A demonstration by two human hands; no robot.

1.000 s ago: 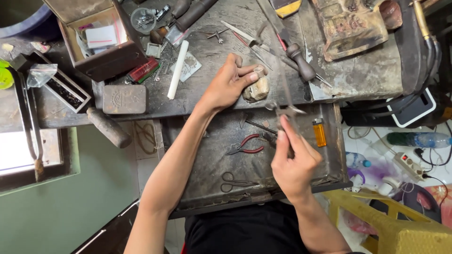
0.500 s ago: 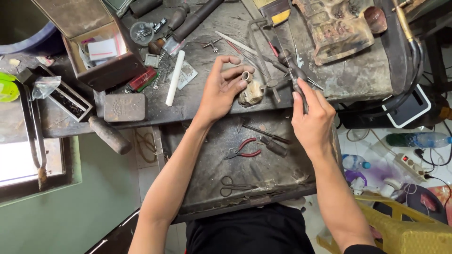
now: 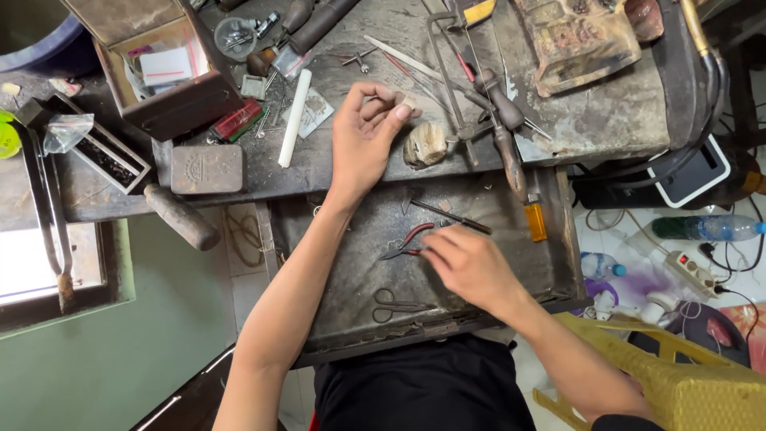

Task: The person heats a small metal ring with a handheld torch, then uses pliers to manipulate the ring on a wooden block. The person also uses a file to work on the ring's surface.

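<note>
Right hand (image 3: 471, 267) now down at pliers (image 3: 408, 240)

Craft workshop, scarred metal-topped workbench (image 3: 606, 120), scattered pliers (image 3: 407, 242), saw frame (image 3: 447, 72), files, scissors (image 3: 396, 304)

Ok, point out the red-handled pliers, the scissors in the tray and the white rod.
red-handled pliers (image 3: 408, 241), head view, on a red handle.
scissors (image 3: 388, 306), head view, between the finger loops.
white rod (image 3: 294, 118), head view, mid-length.

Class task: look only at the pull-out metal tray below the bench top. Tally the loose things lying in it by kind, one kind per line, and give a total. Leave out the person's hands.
Red-handled pliers: 1
Scissors: 1
Orange lighter: 1
Dark slim rod-like tool: 1
Total: 4, all in the tray; the right hand reaches the pliers.
</note>
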